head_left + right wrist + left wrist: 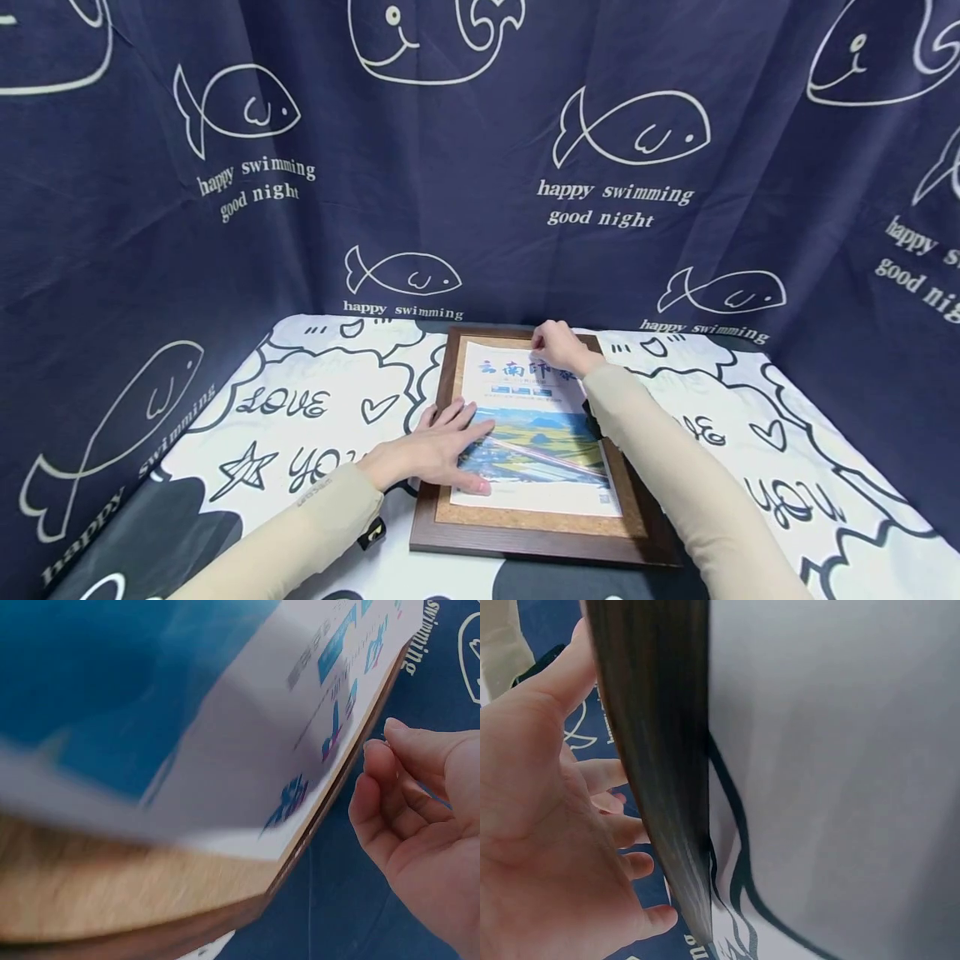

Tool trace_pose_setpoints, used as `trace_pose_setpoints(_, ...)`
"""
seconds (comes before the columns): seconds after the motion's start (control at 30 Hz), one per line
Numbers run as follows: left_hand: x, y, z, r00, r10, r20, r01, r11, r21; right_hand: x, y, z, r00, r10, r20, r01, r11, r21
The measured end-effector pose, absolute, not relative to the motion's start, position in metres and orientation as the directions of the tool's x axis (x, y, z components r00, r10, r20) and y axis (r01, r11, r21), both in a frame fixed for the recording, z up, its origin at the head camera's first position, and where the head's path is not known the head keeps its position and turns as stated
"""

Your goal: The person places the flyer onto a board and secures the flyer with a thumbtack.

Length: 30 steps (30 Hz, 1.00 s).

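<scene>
poster [536,433]: lies on the corkboard [540,521], on the tabletop [300,417]
left hand [435,450]: fingers flat, pressing poster
right hand [558,346]: fingers pinched at top edge
progress: poster placed; fastening looks unfinished

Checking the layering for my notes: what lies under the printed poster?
The poster lies on a cork board in a dark wooden frame; cork shows round its edges. Cork beneath the sheet is hidden.

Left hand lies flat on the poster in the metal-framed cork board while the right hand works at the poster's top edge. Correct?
Not quite: the frame is dark brown wood, not metal, as the head view shows. The left hand does lie flat on the poster, and the right hand is at its top edge.
</scene>
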<state>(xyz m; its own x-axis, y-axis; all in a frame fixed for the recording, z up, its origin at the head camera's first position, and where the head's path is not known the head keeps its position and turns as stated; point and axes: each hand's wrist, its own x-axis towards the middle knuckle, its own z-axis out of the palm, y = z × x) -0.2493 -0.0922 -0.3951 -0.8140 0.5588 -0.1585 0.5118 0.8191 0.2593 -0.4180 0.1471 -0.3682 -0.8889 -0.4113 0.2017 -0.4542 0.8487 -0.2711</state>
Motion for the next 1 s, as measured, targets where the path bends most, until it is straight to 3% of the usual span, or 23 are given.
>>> trace_pose_setpoints(0.6, -0.247, -0.088, -0.388, -0.813, 0.536, -0.226, 0.485, 0.840, 0.244, -0.431, 0.132, -0.377, -0.942, -0.316, 0.112, -0.335, 0.891, -0.305)
trace_pose_setpoints(1.0, -0.248, -0.090, -0.388, -0.812, 0.531, -0.244, 0.490, 0.846, 0.210, -0.434, 0.128, -0.383, -0.934, -0.337, 0.119, -0.358, 0.879, -0.315)
